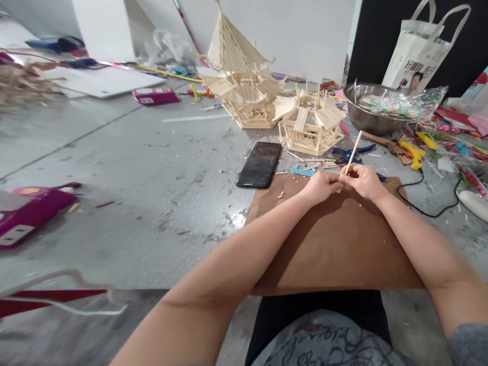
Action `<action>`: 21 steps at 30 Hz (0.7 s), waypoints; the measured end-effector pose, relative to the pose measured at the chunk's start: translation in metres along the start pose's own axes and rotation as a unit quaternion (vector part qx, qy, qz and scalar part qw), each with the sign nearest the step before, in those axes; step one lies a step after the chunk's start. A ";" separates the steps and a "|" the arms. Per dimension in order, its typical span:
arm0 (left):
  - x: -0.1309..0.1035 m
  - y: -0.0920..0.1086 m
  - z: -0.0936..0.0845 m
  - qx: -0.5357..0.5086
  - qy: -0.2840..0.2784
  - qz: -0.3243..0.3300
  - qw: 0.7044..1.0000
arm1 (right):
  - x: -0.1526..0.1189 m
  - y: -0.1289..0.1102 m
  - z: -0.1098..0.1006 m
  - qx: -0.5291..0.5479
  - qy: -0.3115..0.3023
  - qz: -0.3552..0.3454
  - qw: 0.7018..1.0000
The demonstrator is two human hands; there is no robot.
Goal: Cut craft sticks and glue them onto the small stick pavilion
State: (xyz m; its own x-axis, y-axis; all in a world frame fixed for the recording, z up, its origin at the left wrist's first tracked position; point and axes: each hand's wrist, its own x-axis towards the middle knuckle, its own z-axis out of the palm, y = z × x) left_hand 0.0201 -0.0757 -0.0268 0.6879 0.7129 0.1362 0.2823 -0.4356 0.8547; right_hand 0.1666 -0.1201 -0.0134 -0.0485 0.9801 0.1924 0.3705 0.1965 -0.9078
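A thin wooden stick [354, 152] is slanting up and to the right from between two bare hands at the centre right of the frame. The right hand [364, 180] is pinching its lower end, fingers closed on the wood, while the left hand [322, 185] is meeting it from the left, fingertips pressed to the same low end; whether the left is truly gripping the stick cannot be told from this angle. The stick looks light, stiff and easy to snap, so it is probably best taken near the base, where the fingers now are, rather than at the free tip.

Both hands are hovering over the far edge of a brown board [335, 244] lying on the grey concrete floor [152, 193], with small wood offcuts scattered on it. Just beyond, blue-handled cutters [356, 152] and a black phone [260, 163] are lying near the board. Farther up the frame, a low stick-built pavilion [310, 127] is standing beside a taller stick pagoda [240, 81]. At upper right, a metal bowl [366, 119] is holding bagged sticks, with a white tote bag [421, 51] behind it.
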 end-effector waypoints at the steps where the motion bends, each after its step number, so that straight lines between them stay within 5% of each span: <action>1: 0.000 0.000 0.000 0.004 0.001 -0.003 1.000 | 0.000 0.000 0.000 -0.001 0.000 0.002 1.000; 6: 0.000 0.003 -0.002 0.018 0.025 -0.001 1.000 | 0.005 0.004 -0.014 -0.088 0.079 -0.044 0.992; 10: 0.001 0.003 -0.009 0.041 0.082 -0.017 0.996 | 0.008 0.017 -0.032 -0.370 0.199 -0.027 0.907; 14: 0.001 0.003 -0.011 0.047 0.112 -0.024 0.992 | 0.009 0.034 -0.040 -0.530 0.111 0.075 0.837; 21: 0.005 -0.006 -0.006 0.002 0.155 -0.018 0.988 | 0.012 0.037 -0.041 -0.542 0.125 0.090 0.826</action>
State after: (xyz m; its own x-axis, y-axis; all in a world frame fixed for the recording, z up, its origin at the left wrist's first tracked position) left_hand 0.0180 -0.0659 -0.0277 0.4402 0.8614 0.2533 0.3053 -0.4088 0.8600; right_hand 0.2183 -0.1019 -0.0297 0.2413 0.9277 0.2848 0.9703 -0.2250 -0.0888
